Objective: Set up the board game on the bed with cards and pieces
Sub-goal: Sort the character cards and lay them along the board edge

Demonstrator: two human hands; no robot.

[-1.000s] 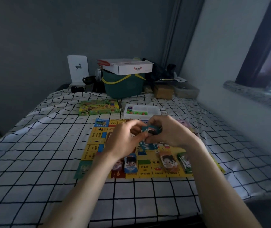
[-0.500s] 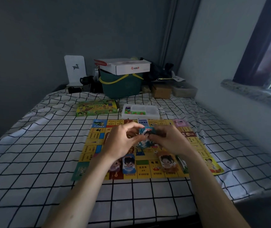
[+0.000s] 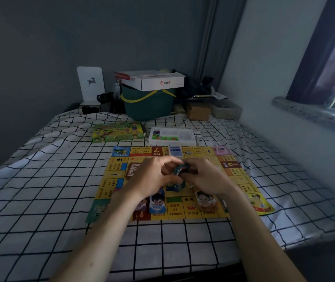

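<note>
Over the middle of the game board, a small teal stack of cards is pinched between the left hand and the right hand, fingers curled round its edges; the stack is blurred, so its count cannot be judged. Beneath it, a second teal pile appears to rest on the board. Two glossy character cards are noted on the near row. The flat, yellow-bordered paper board is laid out on the checked bedsheet. Beyond it, a white compartmented tray of small coloured pieces is seen, seemingly not yet distributed, beside the green game box. Setup is judged partway complete.
</note>
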